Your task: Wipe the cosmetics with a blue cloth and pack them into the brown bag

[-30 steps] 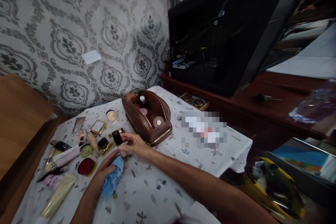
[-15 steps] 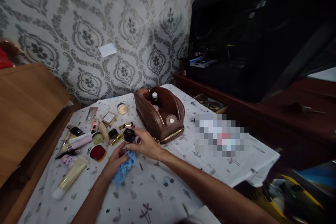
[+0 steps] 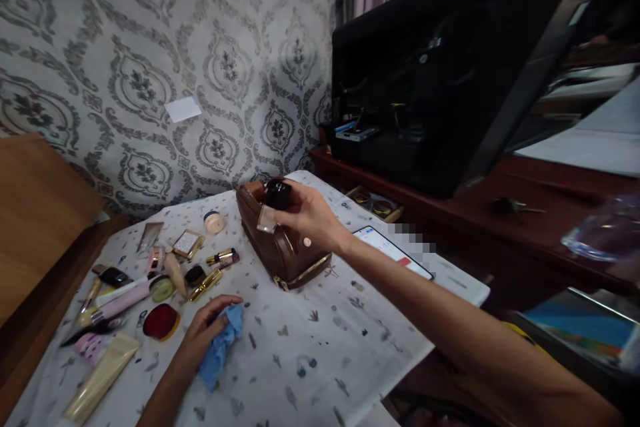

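Observation:
My right hand is closed around a black-capped cosmetic bottle with a clear glass part. It holds the bottle tilted over the opening of a brown toiletry bag, which stands unzipped. The hand and bottle hide most of the bag's inside. Lower left, my left hand rests near the table with a crumpled blue cloth gripped under its fingers. Close to that hand lie a dark red round compact, a gold lipstick tube and a small black jar.
More cosmetics spread across the left of the patterned tablecloth, among them a yellowish tube, a green-lidded jar and a cream-coloured jar. A phone lies right of the bag. A black television stands behind on a dark red cabinet.
My right hand has carried the bottle away from the cloth, up and right to the bag. My left hand keeps the cloth, a little lower. The view has turned slightly right.

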Demonstrator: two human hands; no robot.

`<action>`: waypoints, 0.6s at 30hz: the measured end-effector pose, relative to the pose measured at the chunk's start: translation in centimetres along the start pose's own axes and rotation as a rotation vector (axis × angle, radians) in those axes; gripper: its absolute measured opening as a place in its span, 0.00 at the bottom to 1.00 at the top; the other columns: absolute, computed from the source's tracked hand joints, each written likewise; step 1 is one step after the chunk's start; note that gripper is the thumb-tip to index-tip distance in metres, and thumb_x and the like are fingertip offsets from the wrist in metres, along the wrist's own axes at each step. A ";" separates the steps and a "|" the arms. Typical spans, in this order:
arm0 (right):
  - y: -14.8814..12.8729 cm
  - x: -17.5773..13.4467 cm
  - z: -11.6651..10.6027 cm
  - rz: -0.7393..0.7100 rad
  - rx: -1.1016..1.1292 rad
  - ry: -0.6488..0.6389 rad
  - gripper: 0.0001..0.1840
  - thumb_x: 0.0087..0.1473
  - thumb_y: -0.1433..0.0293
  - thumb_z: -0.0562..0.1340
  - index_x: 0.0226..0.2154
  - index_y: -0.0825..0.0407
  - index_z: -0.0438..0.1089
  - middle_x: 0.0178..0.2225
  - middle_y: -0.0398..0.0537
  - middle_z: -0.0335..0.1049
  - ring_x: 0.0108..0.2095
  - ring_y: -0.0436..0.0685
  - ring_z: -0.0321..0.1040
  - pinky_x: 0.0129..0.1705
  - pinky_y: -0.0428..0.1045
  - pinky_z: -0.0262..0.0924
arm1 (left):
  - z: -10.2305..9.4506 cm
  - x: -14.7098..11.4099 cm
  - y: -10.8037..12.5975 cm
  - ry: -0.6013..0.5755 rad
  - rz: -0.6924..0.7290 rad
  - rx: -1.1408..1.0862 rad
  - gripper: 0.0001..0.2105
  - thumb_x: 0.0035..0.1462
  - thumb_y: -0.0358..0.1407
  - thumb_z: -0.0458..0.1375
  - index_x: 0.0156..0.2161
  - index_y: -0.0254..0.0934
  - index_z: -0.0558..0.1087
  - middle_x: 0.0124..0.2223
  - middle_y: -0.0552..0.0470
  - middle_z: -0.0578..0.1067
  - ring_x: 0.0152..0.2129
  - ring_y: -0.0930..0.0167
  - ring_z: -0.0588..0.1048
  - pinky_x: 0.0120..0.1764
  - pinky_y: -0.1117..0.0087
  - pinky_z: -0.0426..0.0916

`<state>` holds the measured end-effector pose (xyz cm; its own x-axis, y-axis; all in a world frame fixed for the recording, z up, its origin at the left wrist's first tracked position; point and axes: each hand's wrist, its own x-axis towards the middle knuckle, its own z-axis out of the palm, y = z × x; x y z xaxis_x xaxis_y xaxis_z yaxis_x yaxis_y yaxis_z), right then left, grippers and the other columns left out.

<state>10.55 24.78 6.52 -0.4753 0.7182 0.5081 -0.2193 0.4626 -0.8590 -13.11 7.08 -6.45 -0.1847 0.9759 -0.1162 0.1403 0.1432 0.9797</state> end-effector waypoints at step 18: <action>2.1 6.1 -2.5 0.107 -1.120 -0.138 0.24 0.56 0.73 0.62 0.55 0.51 0.64 0.46 0.53 0.74 0.46 0.60 0.71 0.45 0.49 0.61 | -0.2 0.1 0.2 -0.034 0.059 0.148 0.21 0.50 0.54 0.64 0.43 0.41 0.82 0.41 0.47 0.80 0.37 0.60 0.76 0.39 0.67 0.72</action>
<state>9.28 31.44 7.94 -0.5511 0.7505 0.3647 0.6811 0.6571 -0.3230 -13.29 7.20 -6.21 -0.1395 0.9879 -0.0674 0.2924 0.1061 0.9504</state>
